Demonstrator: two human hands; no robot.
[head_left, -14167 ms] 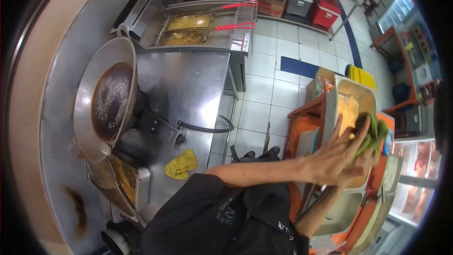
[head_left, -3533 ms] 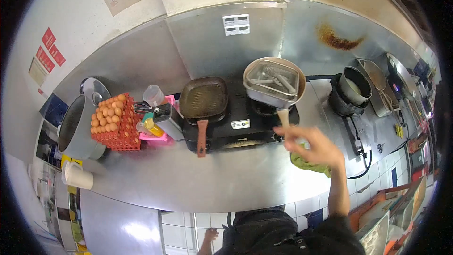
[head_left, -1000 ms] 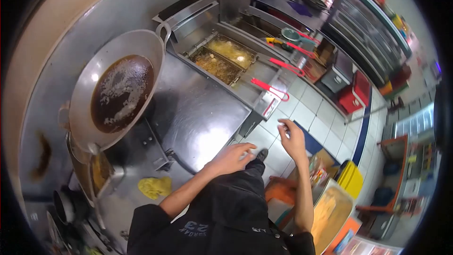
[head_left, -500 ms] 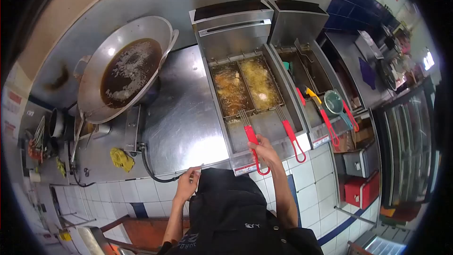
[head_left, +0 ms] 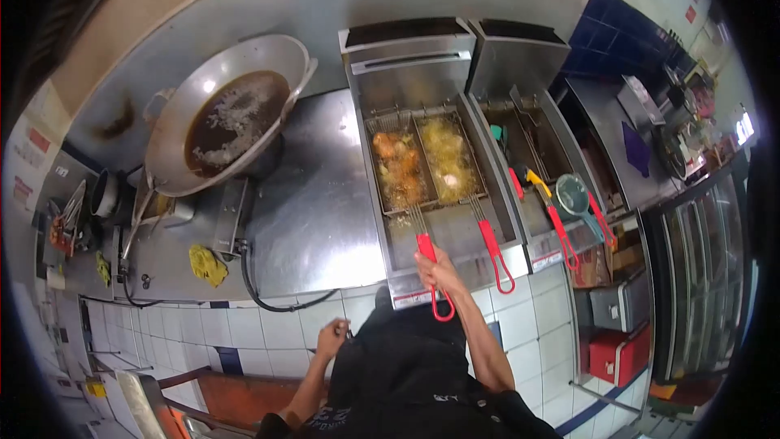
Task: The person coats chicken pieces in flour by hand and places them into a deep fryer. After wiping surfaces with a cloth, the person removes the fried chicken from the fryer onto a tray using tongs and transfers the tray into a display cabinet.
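Note:
My right hand (head_left: 439, 270) is closed around the red handle of the left fryer basket (head_left: 424, 245). Golden-brown fried pieces (head_left: 398, 164) show in that basket, with bubbling oil around them. Beside it in the same fryer (head_left: 382, 264) hangs a second basket (head_left: 490, 242), its red handle untouched; a pale piece floats in its foaming yellow oil. Low beside the dark apron (head_left: 398, 358), my left hand (head_left: 331, 337) has its fingers curled in, and whatever they may hold is too small to make out.
A large wok (head_left: 231, 126) of dark oil stands on the left, a ladle in it. A yellow cloth (head_left: 209, 266) and a black hose (head_left: 258, 297) lie near the counter's front edge. A second fryer (head_left: 536, 228) on the right holds red-handled baskets and a green strainer (head_left: 574, 195).
The left basket has come up, so its fried pieces show more clearly above the oil. My left hand has dropped away from the counter edge.

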